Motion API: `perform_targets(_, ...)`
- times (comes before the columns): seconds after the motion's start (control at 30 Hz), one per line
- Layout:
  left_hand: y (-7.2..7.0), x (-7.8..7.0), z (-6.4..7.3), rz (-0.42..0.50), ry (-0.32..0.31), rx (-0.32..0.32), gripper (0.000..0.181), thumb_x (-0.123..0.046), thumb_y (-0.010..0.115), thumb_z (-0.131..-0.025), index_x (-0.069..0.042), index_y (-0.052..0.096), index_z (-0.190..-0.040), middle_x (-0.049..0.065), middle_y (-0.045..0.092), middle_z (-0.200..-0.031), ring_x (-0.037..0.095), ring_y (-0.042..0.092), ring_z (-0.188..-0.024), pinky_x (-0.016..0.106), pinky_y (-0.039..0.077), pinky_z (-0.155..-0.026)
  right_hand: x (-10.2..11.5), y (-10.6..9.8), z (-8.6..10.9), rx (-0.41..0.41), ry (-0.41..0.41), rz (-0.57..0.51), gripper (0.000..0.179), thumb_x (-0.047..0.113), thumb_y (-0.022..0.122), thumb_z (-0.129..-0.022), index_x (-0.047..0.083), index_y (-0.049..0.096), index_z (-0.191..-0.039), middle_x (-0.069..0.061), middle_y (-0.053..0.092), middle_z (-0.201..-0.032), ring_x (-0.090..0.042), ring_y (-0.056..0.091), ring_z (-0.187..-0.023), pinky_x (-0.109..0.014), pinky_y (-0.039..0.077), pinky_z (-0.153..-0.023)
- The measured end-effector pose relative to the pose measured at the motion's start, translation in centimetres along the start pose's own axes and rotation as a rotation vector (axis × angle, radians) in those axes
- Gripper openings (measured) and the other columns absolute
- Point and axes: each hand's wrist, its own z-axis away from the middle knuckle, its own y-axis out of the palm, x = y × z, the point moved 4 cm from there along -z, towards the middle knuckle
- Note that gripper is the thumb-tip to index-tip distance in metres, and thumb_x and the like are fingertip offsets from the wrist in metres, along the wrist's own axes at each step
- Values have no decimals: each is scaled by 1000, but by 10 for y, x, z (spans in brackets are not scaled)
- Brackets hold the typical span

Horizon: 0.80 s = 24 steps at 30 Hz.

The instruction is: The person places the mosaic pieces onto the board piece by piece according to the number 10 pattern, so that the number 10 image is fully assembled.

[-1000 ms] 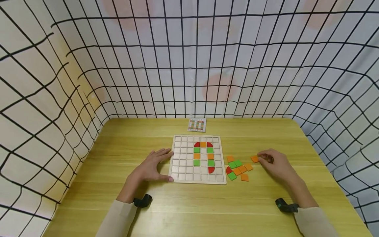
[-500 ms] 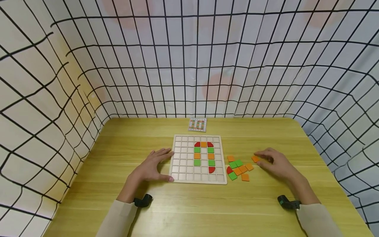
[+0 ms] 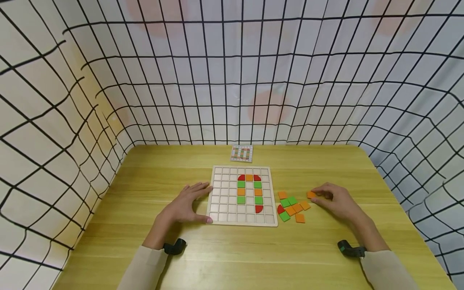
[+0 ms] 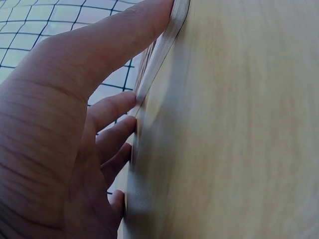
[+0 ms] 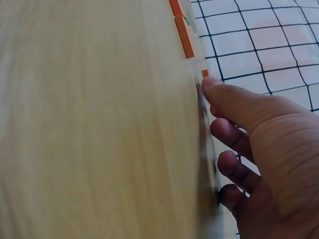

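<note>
A square wooden grid board (image 3: 224, 210) lies mid-table, with red quarter-round, green square and orange square tiles set in its cells as an arch. Spread along its left side is my left hand (image 3: 183, 204); the fingertips and thumb touch the rim, and the left wrist view shows the thumb (image 4: 144, 22) at the edge. My right hand (image 3: 337, 199) pinches an orange square tile (image 3: 311, 194) by its edges with thumb and index finger, low over the table right of the loose tiles. In the right wrist view only a sliver of that tile (image 5: 205, 73) shows past the thumb.
Between board and right hand lies a loose group of orange tiles (image 3: 300, 218), green tiles (image 3: 284, 216) and a red quarter-round tile (image 3: 280, 209). A small pattern card (image 3: 241, 153) lies behind the board. Black-gridded white cloth (image 3: 232, 92) encloses the table's back and sides.
The right index finger has moved to the far side of the orange tile, and the tile has shifted very slightly left. The left hand and the board look unmoved.
</note>
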Motion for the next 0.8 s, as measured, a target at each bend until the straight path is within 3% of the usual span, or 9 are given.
perform_targets(0.27, 1, 1, 1, 6, 0, 2, 110, -66, 85, -72, -21, 39, -160, 5, 29, -170, 34, 23, -158, 65, 8, -128, 12, 3, -6, 5, 61, -60, 39, 43, 76, -93, 16, 75, -120, 2, 70, -101, -13, 57, -84, -24, 50, -70)
perform_targets(0.5, 0, -1, 1, 15, -11, 4, 110, -66, 85, -71, -21, 40, -160, 4, 30, -170, 33, 23, -159, 64, 7, -128, 29, 12, -16, 15, 34, -72, 39, 44, 78, -91, 16, 76, -118, 2, 73, -108, -12, 60, -89, -22, 53, -76)
perform_targets(0.8, -1, -1, 0, 7, -9, -1, 109, -65, 85, -71, -20, 40, -160, 5, 30, -170, 34, 24, -158, 65, 9, -128, 66, 32, -29, 32, -1, -156, 34, 41, 82, -88, 18, 78, -114, 3, 71, -102, -13, 58, -86, -22, 53, -74)
